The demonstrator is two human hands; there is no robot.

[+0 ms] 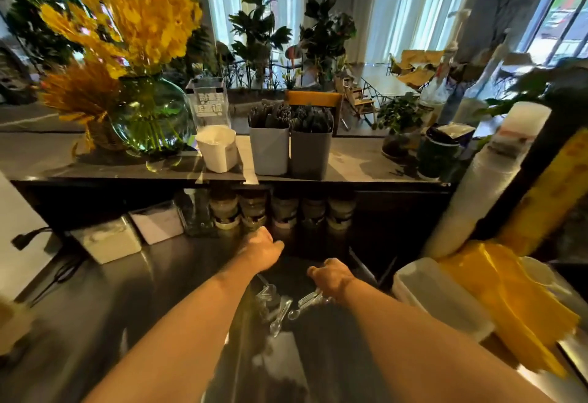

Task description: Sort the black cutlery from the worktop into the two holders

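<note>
Two holders stand side by side on the raised shelf, a light grey holder (pixel 269 151) and a dark grey holder (pixel 310 156), both packed with black cutlery (pixel 288 118). Down on the steel worktop lie several pieces of cutlery in clear wrappers (pixel 276 307). My right hand (pixel 331 277) hangs over them with curled fingers and grips a wrapped piece (pixel 307 300) that sticks out to its left. My left hand (pixel 264 248) reaches further back toward the dark space under the shelf. Its fingers are hidden behind the back of the hand.
A white cup (pixel 218 148), a glass vase of yellow flowers (pixel 149 113) and potted plants (pixel 399 122) share the shelf. Jars (pixel 254 211) line the space beneath it. White boxes (pixel 108 240) sit left, and a white tub (pixel 436 294), yellow bags (pixel 515 300) and stacked cups (pixel 486 180) right.
</note>
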